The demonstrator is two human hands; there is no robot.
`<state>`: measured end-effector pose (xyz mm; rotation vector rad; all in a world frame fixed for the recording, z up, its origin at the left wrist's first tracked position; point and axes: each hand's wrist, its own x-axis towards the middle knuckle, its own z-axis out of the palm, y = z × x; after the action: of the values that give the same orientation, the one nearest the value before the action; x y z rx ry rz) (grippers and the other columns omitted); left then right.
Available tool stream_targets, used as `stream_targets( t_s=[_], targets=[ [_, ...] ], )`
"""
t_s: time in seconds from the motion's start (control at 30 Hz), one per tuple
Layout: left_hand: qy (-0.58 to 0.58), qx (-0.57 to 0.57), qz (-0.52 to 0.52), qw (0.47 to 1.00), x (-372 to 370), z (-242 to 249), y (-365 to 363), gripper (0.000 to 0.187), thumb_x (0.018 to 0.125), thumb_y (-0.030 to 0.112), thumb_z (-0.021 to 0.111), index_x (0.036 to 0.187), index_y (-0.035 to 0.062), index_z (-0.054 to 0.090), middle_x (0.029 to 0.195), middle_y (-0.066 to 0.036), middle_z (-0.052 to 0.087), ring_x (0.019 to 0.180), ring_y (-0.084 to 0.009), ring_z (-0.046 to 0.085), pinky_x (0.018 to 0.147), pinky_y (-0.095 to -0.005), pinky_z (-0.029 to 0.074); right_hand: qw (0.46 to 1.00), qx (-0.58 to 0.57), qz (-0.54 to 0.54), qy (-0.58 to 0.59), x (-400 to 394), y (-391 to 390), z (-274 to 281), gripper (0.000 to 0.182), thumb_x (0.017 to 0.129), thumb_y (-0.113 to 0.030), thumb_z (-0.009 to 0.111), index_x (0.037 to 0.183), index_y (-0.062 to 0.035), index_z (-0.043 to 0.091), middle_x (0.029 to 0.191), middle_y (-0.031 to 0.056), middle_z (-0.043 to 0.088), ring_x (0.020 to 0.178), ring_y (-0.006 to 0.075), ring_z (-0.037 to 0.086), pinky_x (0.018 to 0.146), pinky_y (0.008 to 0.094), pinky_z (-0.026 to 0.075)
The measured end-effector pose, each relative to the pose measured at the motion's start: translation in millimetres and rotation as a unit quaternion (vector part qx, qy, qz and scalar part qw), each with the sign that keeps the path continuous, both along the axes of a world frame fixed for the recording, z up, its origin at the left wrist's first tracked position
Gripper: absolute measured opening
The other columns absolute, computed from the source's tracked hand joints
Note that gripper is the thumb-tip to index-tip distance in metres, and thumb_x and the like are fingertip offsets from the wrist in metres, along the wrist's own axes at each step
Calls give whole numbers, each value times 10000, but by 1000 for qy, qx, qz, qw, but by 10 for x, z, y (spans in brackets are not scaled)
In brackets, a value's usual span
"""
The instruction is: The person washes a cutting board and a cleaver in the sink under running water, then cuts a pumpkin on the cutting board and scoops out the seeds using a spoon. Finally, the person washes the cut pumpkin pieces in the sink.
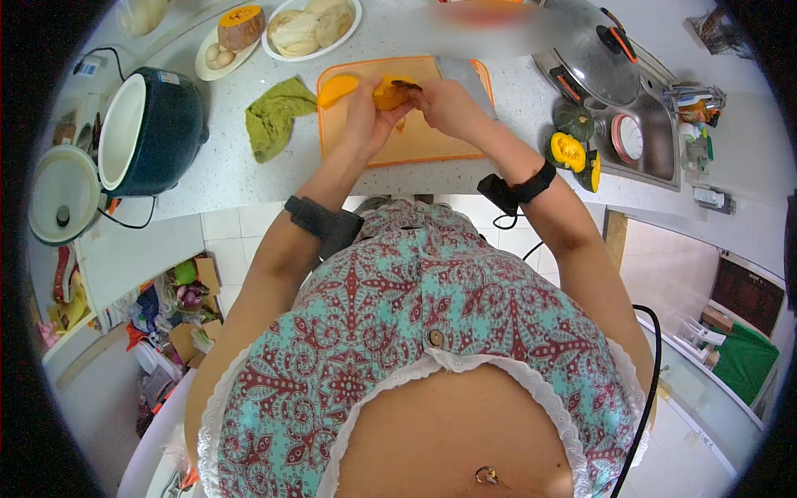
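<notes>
Over an orange cutting board (432, 145), my left hand (363, 112) grips an orange pumpkin piece (388, 93). My right hand (444, 104) meets it from the right, its fingers at the dark edge of that piece; what they pinch is too small to tell. A second pumpkin slice (336, 89) lies on the board's left corner. A wide cleaver blade (465, 75) rests flat on the board behind my right hand.
A green cloth (274, 116) lies left of the board. An open rice cooker (145, 129) stands far left. Plates of food (311, 29) sit behind. Cut green pumpkin pieces (573, 149) lie by the sink (656, 141), where a pan lid (594, 58) rests.
</notes>
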<state>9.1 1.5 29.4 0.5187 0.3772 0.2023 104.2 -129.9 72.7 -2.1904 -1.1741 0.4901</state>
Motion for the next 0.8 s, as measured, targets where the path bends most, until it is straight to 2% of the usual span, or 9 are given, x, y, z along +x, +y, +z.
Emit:
stream_targets(
  t_s=[0.03,0.13,0.27,0.37,0.43,0.47,0.53,0.6,0.8],
  targets=[
    [1,0,-1,1000,-7,-3,-5,351,905,257,476,1136,-7,489,1087,-171,592,1013,-302,586,925,-432,477,996,-6,34,-78,18,7,-43,324,931,-236,485,740,3,591,534,120,565,479,272,573,496,388,448],
    [25,1,12,1000,8,-7,-20,373,906,275,471,1144,-11,490,1078,-171,597,1008,-302,592,916,-436,484,994,-37,59,-82,21,13,-35,302,921,-218,486,731,-6,589,546,118,570,493,258,576,515,388,457],
    [11,39,8,999,0,32,4,398,913,319,443,1135,-5,510,1062,-158,609,1001,-288,596,813,-388,506,999,-44,-8,-8,-131,74,-60,315,931,-224,467,738,-2,579,545,109,566,489,240,570,506,385,451],
    [-2,66,-5,998,106,283,84,419,925,337,400,1116,-11,534,1067,-160,626,972,-273,605,768,-357,509,999,42,-17,-29,-232,162,-257,334,943,-243,452,751,3,573,526,94,552,463,228,553,463,369,429],
    [9,89,7,996,156,394,136,433,935,337,367,1097,-19,552,1066,-164,640,949,-267,611,771,-353,509,989,-19,-33,139,-312,199,-114,332,955,-259,440,802,6,569,519,75,544,422,191,521,414,328,399],
    [1,104,-2,995,159,425,163,506,925,389,346,1157,-24,522,1126,-168,614,991,-258,599,731,-326,491,990,-19,-28,137,-348,196,-41,332,955,-259,440,802,6,569,519,75,544,422,191,521,414,328,399],
    [-14,128,-6,992,239,474,292,583,916,442,325,1218,-28,492,1185,-171,589,1034,-248,588,691,-299,474,923,98,-130,348,-308,253,126,323,958,-274,438,829,-5,561,513,57,537,419,151,510,406,286,390],
    [-86,104,-19,991,239,408,312,605,919,447,287,1232,-30,488,1204,-173,581,1075,-265,575,761,-341,481,935,92,-127,318,-207,223,241,319,960,-281,436,840,-11,555,509,50,533,421,139,508,406,277,388],
    [-89,85,34,992,319,334,190,465,935,328,338,1184,-29,505,1188,-200,580,1096,-297,562,925,-408,449,968,114,-145,173,-81,225,327,312,964,-282,421,860,-18,550,502,42,534,423,142,515,420,297,395]
  ],
)
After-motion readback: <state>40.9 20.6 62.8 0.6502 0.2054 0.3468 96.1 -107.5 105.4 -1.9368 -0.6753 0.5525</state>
